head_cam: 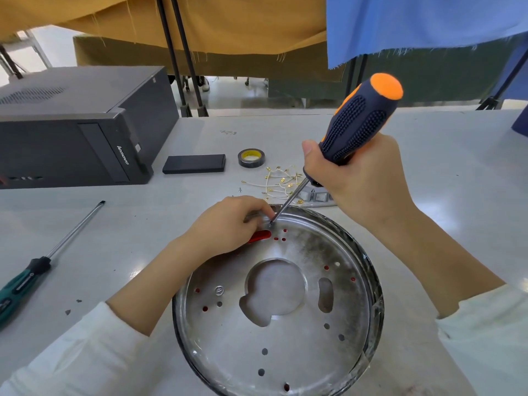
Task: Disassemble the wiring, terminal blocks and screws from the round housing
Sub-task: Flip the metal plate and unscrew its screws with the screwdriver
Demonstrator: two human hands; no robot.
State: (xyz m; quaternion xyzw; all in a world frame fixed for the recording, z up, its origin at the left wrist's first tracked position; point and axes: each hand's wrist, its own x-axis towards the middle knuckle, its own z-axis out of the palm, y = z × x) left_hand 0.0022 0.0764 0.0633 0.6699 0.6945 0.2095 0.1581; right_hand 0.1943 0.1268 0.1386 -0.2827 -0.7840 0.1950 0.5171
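The round metal housing [285, 344] lies on the table in front of me, its plate pierced by holes and a large central cutout. My right hand [363, 181] grips an orange and dark blue screwdriver [360, 121], whose tip sits on a screw [270, 224] at the housing's far rim. My left hand [228, 221] rests on that far rim with its fingers curled at the edge beside the screw. A red part [259, 236] shows under the plate just below my fingers. Loose white wires with brass terminals [281, 181] lie on the table behind the housing.
A green-handled screwdriver [37, 267] lies at the left. A black computer case [77, 130] stands at the back left, with a flat black box [194, 164] and a tape roll [251, 158] beside it. Grey switch parts [318, 197] sit behind the housing. A small screw [240, 190] lies loose.
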